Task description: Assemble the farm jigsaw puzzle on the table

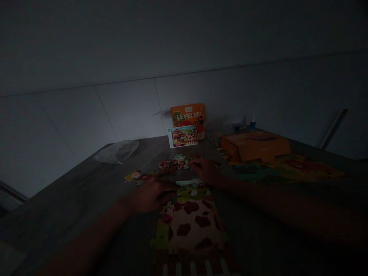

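Note:
In dim light, a partly joined jigsaw puzzle (195,226) lies in front of me, showing a spotted cow above white fence posts. My left hand (152,191) rests at its upper left edge with the fingers apart, pointing right. My right hand (204,170) is over the loose puzzle pieces (168,165) beyond the puzzle's far edge. Its fingers are bent, and the dark hides whether a piece is between them. A strip of pale blue and green pieces (185,183) lies between the hands. More loose pieces (133,175) lie beyond my left hand.
A picture card (184,136) of a farm leans on an upright orange box (188,115) marked "LEVEL UP!". Another orange box (255,145) lies on a colourful puzzle (301,168) at right. A clear plastic bag (116,151) is at left. A small bottle (253,122) stands near the wall.

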A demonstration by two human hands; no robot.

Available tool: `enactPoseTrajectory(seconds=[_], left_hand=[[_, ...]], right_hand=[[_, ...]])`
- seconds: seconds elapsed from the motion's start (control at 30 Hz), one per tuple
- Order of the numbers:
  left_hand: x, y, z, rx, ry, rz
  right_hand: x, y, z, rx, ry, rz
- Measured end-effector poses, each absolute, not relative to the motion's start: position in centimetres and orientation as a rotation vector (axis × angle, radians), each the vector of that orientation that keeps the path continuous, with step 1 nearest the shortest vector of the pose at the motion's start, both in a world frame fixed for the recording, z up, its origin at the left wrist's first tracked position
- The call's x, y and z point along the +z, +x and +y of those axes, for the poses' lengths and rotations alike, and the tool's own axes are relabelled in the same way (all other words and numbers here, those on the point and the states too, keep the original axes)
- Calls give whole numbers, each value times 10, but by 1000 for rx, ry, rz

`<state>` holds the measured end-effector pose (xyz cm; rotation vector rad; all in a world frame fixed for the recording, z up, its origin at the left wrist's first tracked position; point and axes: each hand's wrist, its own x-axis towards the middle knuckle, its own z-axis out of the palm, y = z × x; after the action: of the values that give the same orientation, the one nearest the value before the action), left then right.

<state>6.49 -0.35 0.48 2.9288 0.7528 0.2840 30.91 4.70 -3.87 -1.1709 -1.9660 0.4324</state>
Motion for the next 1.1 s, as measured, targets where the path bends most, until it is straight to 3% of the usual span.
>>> enactPoseTrajectory(seconds=[0.3, 0.67, 0.83, 1.1], left_hand=[[5, 67, -3, 326, 2909, 686], [-6, 59, 3, 271, 2896, 1025], [-9, 57, 5, 203, 2866, 1057], [-6, 56, 3, 131, 2831, 1083]], right_hand=[[-35, 310, 28, 270, -526, -2419], [-37, 315, 46, 77, -1534, -2087], [-33, 315, 46, -64, -1506, -2128], [-34, 295, 74, 57, -1442, -2301]])
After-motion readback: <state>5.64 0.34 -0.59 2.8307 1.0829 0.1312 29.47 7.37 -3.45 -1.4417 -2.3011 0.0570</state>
